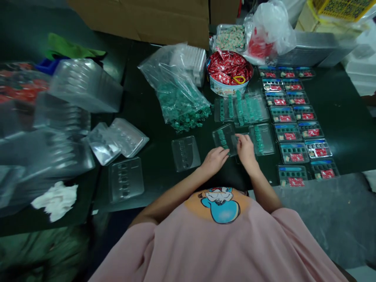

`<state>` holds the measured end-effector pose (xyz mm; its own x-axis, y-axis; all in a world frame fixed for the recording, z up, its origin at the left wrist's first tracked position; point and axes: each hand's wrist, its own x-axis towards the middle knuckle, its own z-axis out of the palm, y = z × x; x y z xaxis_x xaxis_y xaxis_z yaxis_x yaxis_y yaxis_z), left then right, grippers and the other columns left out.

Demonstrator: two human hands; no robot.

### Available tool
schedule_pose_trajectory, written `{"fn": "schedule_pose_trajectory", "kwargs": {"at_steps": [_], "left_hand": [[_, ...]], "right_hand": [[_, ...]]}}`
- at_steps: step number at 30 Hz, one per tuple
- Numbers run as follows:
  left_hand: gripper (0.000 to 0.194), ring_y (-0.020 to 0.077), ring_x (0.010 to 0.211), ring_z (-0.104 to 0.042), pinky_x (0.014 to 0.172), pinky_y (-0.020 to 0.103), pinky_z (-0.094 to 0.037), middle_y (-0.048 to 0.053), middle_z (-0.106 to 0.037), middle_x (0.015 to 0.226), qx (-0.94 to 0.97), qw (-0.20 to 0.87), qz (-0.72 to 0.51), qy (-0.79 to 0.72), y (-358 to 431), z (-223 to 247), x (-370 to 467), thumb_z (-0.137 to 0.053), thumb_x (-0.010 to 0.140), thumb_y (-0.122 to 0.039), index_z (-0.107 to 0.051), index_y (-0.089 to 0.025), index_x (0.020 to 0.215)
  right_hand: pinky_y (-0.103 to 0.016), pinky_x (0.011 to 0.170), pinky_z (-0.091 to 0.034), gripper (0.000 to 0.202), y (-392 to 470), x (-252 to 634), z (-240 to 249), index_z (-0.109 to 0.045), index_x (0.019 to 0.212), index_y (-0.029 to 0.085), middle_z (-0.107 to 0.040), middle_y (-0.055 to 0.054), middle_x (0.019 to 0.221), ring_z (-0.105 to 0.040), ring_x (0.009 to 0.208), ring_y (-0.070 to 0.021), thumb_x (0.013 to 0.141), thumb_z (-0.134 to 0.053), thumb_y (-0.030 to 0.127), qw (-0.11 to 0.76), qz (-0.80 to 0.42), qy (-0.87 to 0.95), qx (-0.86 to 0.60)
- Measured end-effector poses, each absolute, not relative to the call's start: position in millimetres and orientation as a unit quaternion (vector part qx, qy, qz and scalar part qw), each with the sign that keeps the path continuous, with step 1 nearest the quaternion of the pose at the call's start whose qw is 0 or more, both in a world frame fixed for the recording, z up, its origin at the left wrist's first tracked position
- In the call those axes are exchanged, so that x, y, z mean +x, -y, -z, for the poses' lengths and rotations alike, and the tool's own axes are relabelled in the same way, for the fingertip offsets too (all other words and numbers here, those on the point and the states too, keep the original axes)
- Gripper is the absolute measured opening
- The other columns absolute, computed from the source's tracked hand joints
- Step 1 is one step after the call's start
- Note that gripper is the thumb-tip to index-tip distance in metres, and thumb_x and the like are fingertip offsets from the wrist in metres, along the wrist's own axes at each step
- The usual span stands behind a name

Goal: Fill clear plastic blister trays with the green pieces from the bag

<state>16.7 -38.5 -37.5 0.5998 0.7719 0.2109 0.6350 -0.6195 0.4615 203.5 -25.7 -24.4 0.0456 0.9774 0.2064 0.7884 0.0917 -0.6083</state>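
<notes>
**Two-handed work at a clear tray (216, 137)**

A dark table (155, 135) is bearing everything. Beyond the tray, a plastic bag (176, 84) is spilling green pieces (190, 121); a round tub (227, 90) is holding red packets (225, 66). The tray is lying before the person — the left hand (216, 159) touching its lower edge, the right hand (245, 149) its right side — but neither hand's grip is showing clearly enough to tell.

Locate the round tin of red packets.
In the head view, the round tin stands at the table's far side, right of the clear bag of green pieces and left of the rows of filled trays.
</notes>
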Motion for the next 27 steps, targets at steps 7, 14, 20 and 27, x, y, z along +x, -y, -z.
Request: {"fn": "schedule_pose_trajectory", "kwargs": {"at_steps": [7, 14, 20, 27], "left_hand": [[0.059, 0.0331, 0.117, -0.049, 0.089, 0.042, -0.043, 0.019, -0.053, 0.13, 0.941, 0.167, -0.131, -0.265, 36, 33, 93, -0.072, 0.081, -0.039, -0.054, -0.019, 0.133], [0.038, 0.029, 0.119, -0.046, 0.088, 0.042, -0.041, 0.016, -0.047, 0.138, 0.931, 0.16, -0.128, -0.303, 32, 57, 103, -0.046, 0.095, -0.017, -0.056, -0.026, 0.131], [0.038, 0.0321, 0.12, -0.046, 0.089, 0.045, -0.044, 0.018, -0.045, 0.142, 0.933, 0.157, -0.133, -0.295, 30, 43, 101, -0.058, 0.091, -0.027, -0.058, -0.022, 0.128], [0.035, 0.0324, 0.13, -0.042, 0.103, 0.05, -0.04, 0.016, -0.047, 0.142, 0.858, 0.142, -0.229, -0.438, 49, 15, -21, -0.058, 0.09, -0.033, -0.062, -0.023, 0.124]], "right_hand": [[-0.038, 0.084, -0.049, 0.042, 35, 282, 40, -0.066, 0.115, 0.015, -0.062, -0.014, 0.1, -0.059, 0.089, -0.0232, 0.086, -0.035, 0.01, 0.291, -0.054, 0.618, -0.729], [-0.044, 0.088, -0.044, 0.038, 39, 282, 49, -0.067, 0.114, 0.014, -0.063, -0.017, 0.103, -0.053, 0.095, -0.0281, 0.089, -0.039, 0.014, 0.236, 0.005, 0.623, -0.746], [-0.047, 0.091, -0.043, 0.033, 35, 272, 33, -0.068, 0.112, 0.015, -0.061, -0.018, 0.107, -0.053, 0.101, -0.0293, 0.091, -0.044, 0.023, 0.277, 0.013, 0.621, -0.733], [-0.038, 0.088, -0.05, 0.027, 4, 166, 17, -0.067, 0.111, 0.02, -0.066, -0.011, 0.103, -0.061, 0.095, -0.0227, 0.092, -0.048, 0.024, 0.344, -0.244, 0.737, -0.528]]}}
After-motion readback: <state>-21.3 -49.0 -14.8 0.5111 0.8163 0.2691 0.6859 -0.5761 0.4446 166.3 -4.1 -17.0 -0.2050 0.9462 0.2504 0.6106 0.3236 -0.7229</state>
